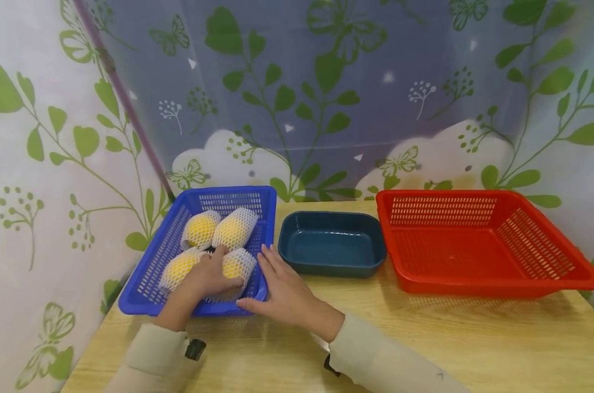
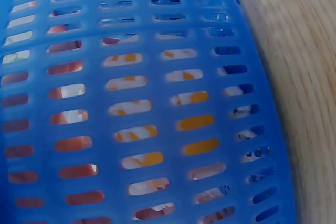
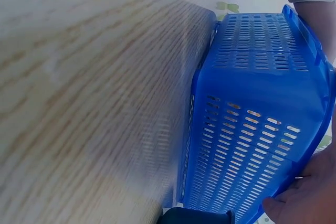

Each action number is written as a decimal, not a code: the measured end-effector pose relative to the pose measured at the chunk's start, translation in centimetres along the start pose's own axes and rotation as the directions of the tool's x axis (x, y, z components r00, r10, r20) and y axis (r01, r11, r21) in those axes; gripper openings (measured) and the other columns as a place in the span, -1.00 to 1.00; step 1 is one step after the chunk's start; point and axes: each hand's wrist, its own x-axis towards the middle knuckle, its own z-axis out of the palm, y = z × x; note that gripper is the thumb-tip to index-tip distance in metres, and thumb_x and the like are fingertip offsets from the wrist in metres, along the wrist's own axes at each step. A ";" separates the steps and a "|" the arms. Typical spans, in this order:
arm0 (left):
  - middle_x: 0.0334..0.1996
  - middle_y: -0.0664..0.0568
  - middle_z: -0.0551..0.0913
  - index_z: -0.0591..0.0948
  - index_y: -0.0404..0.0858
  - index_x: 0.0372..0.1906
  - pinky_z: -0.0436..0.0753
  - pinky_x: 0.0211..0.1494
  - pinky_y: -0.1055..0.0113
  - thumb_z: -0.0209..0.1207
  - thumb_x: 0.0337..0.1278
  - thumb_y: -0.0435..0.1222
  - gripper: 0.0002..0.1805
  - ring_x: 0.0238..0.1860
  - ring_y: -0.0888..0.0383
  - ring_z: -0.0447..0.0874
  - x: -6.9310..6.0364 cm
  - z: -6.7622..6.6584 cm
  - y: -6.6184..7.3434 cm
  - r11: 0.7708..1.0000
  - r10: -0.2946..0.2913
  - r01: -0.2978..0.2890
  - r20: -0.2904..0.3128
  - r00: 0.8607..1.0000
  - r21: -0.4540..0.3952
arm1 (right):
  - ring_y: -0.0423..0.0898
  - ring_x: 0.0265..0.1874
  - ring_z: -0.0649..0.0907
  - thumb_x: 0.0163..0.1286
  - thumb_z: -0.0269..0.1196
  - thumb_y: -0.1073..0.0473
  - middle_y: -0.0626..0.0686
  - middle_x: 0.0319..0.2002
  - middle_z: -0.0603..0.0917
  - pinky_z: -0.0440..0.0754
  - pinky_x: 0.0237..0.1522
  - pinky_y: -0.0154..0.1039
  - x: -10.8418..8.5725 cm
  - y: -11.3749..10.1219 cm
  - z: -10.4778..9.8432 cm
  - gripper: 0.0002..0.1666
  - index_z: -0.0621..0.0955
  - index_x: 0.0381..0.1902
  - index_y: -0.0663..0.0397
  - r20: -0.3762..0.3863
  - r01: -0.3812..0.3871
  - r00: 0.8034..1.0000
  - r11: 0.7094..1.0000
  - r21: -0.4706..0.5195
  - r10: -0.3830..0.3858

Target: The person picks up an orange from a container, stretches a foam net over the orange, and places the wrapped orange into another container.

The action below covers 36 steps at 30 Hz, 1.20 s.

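Inside the blue slotted basket [image 1: 144, 273] lie several yellow fruits [image 1: 235, 229] in white foam nets; their exact kind is hard to tell. My left hand [image 1: 206, 278] reaches in over the near rim and grips the near-right netted fruit [image 1: 235, 265], its thumb and index finger on either side. Along the basket's right rim rests my right hand [image 1: 287, 292], fingers straight and thumb spread toward the near corner. In the right wrist view, that hand [image 3: 310, 195] touches the rim of the basket [image 3: 262, 87]. Only the basket wall [image 2: 94, 124] fills the left wrist view, with fruit glimpsed through its slots.
A dark teal dish [image 1: 331, 267] stands just right of the blue basket. Beyond it, a larger red basket [image 1: 449, 286] occupies the right side of the wooden table [image 1: 425, 338]. A patterned curtain [image 1: 287, 65] hangs behind the table.
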 end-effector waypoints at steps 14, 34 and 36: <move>0.16 -0.58 0.37 0.19 -0.33 0.38 0.49 0.03 -0.27 0.30 0.04 0.00 -0.10 0.12 -0.45 0.44 -0.9 -0.3 0.5 1.000 0.015 -0.016 0.040 0.999 0.004 | 0.12 0.50 -0.05 0.28 -0.01 -0.54 0.18 0.53 -0.06 0.19 0.40 0.08 -0.7 0.1 0.3 0.19 0.09 0.50 0.26 -0.041 0.034 0.999 0.999 0.022 -0.033; 0.30 -0.39 0.32 0.35 -0.23 0.36 0.37 0.07 -0.43 0.07 0.31 0.02 -0.37 0.22 -0.37 0.39 -1.7 -1.1 4.2 0.992 -0.024 0.036 -0.095 0.995 0.122 | 0.06 0.51 -0.07 0.42 0.09 -0.27 0.07 0.54 -0.01 0.06 0.42 0.19 -1.5 2.3 -2.7 -0.07 0.10 0.52 0.12 0.009 0.018 1.000 0.984 0.175 -0.019; 0.33 -0.38 0.29 0.34 -0.20 0.37 0.29 0.11 -0.47 0.07 0.31 0.04 -0.36 0.27 -0.37 0.33 -1.7 -1.3 4.9 0.992 -0.027 0.041 -0.118 0.993 0.118 | 0.08 0.51 -0.05 0.43 0.12 -0.23 0.08 0.53 0.01 0.05 0.41 0.22 -1.7 2.8 -3.6 -0.09 0.11 0.51 0.12 -0.025 0.013 1.000 0.987 0.159 -0.009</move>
